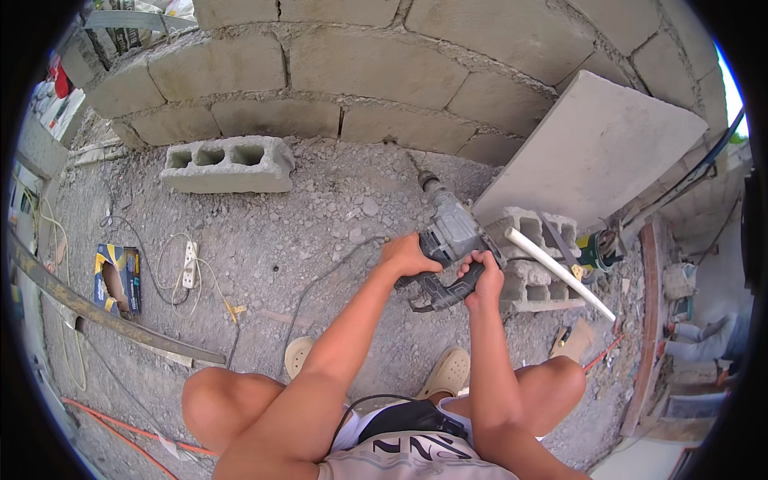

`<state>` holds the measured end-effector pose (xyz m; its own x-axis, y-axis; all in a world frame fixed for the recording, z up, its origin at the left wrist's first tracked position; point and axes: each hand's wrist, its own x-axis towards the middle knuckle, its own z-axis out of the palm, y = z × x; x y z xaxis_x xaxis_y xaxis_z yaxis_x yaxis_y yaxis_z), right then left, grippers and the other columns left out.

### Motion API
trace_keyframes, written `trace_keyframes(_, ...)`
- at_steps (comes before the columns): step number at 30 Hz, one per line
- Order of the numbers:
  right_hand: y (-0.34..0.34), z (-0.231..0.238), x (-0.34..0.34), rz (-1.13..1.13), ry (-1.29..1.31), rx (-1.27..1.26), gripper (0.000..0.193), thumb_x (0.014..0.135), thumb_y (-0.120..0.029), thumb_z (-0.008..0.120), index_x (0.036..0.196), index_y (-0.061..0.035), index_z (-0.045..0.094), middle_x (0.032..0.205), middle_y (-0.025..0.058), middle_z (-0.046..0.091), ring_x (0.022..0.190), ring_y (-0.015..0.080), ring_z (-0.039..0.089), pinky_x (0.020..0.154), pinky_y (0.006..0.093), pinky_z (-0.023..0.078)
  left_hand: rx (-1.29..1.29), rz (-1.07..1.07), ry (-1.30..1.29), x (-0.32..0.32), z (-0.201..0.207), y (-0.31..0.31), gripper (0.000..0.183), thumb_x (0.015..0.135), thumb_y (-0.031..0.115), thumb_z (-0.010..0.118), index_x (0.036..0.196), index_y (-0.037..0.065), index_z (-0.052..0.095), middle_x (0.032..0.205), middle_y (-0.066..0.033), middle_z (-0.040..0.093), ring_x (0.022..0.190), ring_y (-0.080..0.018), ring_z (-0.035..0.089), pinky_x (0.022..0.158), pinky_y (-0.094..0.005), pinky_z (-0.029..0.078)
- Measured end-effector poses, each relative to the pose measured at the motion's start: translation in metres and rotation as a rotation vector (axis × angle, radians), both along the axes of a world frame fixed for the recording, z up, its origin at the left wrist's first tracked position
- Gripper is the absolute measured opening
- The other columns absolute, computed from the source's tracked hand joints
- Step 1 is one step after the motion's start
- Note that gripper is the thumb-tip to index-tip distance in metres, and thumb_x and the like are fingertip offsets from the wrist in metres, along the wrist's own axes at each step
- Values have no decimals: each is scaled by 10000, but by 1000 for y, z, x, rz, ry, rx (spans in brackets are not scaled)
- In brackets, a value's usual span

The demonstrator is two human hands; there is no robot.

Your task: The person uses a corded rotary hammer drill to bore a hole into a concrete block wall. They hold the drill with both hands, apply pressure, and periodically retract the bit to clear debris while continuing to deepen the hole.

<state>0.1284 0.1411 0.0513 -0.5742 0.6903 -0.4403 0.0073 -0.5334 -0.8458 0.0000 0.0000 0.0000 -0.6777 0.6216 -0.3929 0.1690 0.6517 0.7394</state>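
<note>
A grey and black rotary hammer drill (458, 226) lies between my hands, its body slanting toward the wall. Its thin bit (413, 162) points at the foot of the block wall (400, 118); whether the tip touches it I cannot tell. My left hand (408, 258) grips the drill's left side near the rear, thumb across the housing. Around the rear handle, my right hand (486, 280) is closed. A black cord (320, 276) runs from the drill across the gravel to the left.
A hollow concrete block (232, 178) stands near the wall. At right, a grey slab (588, 152) leans beside stacked blocks (528, 276) with a white pipe (552, 266) across them. At left are a white power strip (190, 264), a cardboard box (104, 280) and a long bar (104, 308).
</note>
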Motion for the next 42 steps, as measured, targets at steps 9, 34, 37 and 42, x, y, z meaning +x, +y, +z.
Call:
trace_keyframes(9, 41, -20, 18, -38, 21, -173, 136, 863, -117, 632, 880, 13, 596, 761, 129, 599, 603, 217, 574, 542, 361, 490, -66, -1, -2, 13, -3, 30, 963, 527, 538, 868, 1253, -45, 622, 1166, -241, 734, 1095, -367, 717, 923, -423, 571)
trace_keyframes(34, 67, 28, -46, 76, -281, 165, 150, 873, -139, 668, 885, 9, 652, 751, 129, 670, 578, 184, 620, 498, 336, 510, 112, 146, -175, -12, -9, 65, 928, 519, 518, 901, 1293, 63, 666, 1182, -172, 748, 1107, -339, 713, 939, -390, 539)
trace_keyframes(37, 69, -2, -38, 39, -229, 45, 152, 875, -137, 667, 888, 13, 647, 768, 143, 671, 580, 195, 621, 498, 342, 511, 46, 149, -87, -15, -26, 62, 973, 506, 519, 902, 1312, 40, 643, 1174, -183, 748, 1110, -339, 713, 934, -397, 547)
trace_keyframes(42, 68, -58, -19, -21, -138, -183, 143, 873, -134, 669, 894, -17, 591, 750, 125, 622, 586, 212, 588, 521, 354, 503, -145, 45, -24, -17, -40, 60, 1036, 511, 520, 893, 1330, -38, 591, 1182, -226, 735, 1104, -359, 715, 915, -412, 565)
